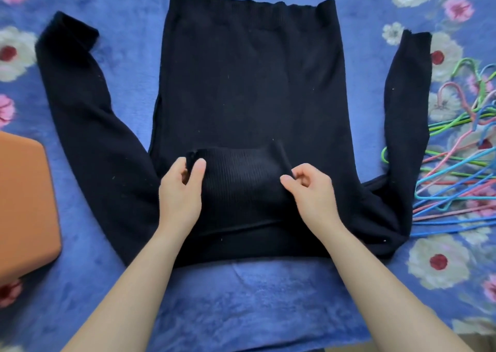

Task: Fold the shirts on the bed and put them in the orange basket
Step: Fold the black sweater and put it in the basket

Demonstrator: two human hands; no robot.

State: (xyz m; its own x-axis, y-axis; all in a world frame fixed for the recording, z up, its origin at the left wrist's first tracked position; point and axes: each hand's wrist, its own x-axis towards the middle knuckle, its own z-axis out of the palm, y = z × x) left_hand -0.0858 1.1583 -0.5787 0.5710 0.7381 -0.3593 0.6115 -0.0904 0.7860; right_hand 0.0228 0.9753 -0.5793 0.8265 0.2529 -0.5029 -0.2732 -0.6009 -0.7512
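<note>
So there's just one shirt (249, 83) out, a black long-sleeve knit, lying flat in the middle of the bed with the hem at the far side and the neck end toward the person. Both of its sleeves are spread out, the left sleeve (80, 115) angled wide and the right sleeve (405, 110) running pretty much straight up. The ribbed collar (239, 180) is flipped up onto the body of the shirt. Two hands are on it: the left hand (179, 193) has the collar's left corner pinched between thumb and fingers, and the right hand (314, 193) has its fingers curled in, nipping the right edge. One orange basket (24, 196) sits at the left, just beside the left sleeve. Off to the right there's a tangle of coloured hangers (461, 169), too jumbled to count. All of it is on a blue flowery blanket (241, 298).
</note>
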